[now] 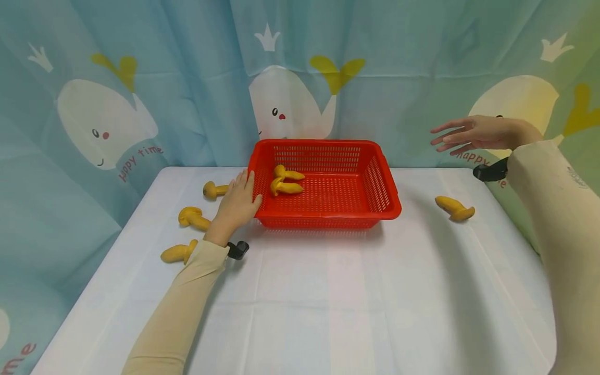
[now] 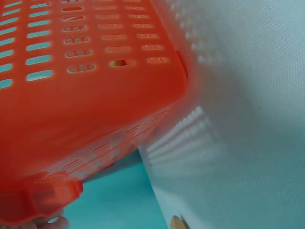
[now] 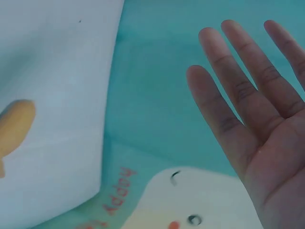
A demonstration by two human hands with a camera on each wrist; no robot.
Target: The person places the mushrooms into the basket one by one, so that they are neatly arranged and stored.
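Note:
My left hand [image 1: 237, 201] rests on the left rim of a red plastic basket [image 1: 323, 214], its fingers fairly straight and the thumb spread over the rim. In the left wrist view, the fingertips [image 2: 53, 223] show beside the basket's rim. Two yellow mushrooms [image 1: 287, 187] lie inside the basket at its left end. Three more are left of it: a far mushroom [image 1: 213, 191], a middle mushroom [image 1: 192, 216] and a near mushroom [image 1: 177, 253], partly behind the left arm. Raised over the table's right side, my right hand [image 1: 487, 133] holds nothing. Below it lies a single mushroom [image 1: 453, 208].
A white cloth covers the table [image 1: 319, 302]. Behind and beside it hangs a blue-green curtain [image 1: 197, 62] with printed whales. The table's right edge [image 3: 108, 95] shows in the right wrist view. A black wrist camera [image 1: 238, 250] is strapped under the left wrist.

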